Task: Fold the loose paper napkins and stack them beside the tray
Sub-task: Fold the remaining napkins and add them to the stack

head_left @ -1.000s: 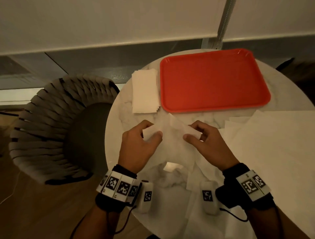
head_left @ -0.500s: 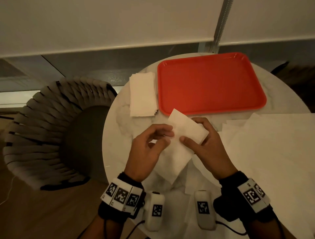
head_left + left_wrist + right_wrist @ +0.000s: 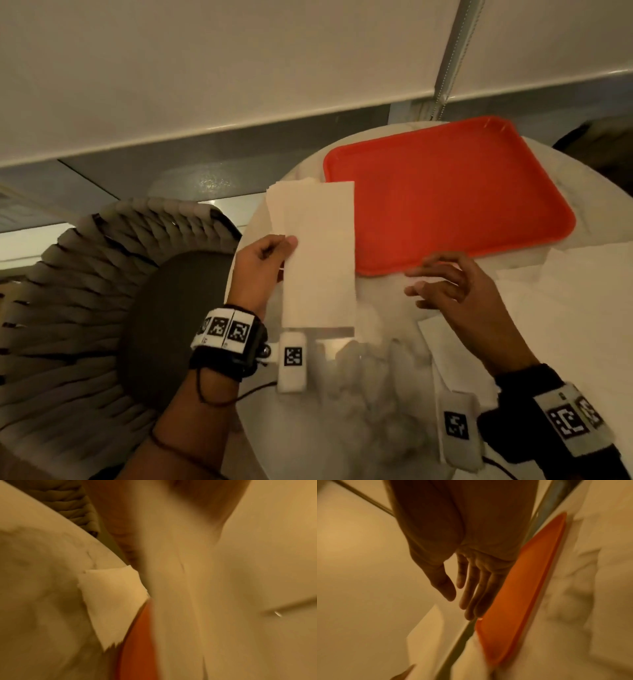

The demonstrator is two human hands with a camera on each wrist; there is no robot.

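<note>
My left hand (image 3: 274,253) pinches the left edge of a folded white napkin (image 3: 322,253) and holds it above the table, over the stack of folded napkins (image 3: 277,195) that lies left of the red tray (image 3: 445,192). In the left wrist view the held napkin (image 3: 197,588) fills the middle, with a corner of the stack (image 3: 111,601) and the tray's rim (image 3: 137,642) beyond it. My right hand (image 3: 442,284) hovers by the tray's near edge with relaxed fingers (image 3: 471,595) and holds nothing.
Loose unfolded napkins (image 3: 565,308) cover the right side of the round marble table (image 3: 359,411). A woven chair (image 3: 85,308) stands to the left of the table. A wall and a metal post (image 3: 452,51) rise behind the tray.
My right hand has let go of the napkin and drawn back to the right. My left hand has carried the folded napkin forward and left, over the stack.
</note>
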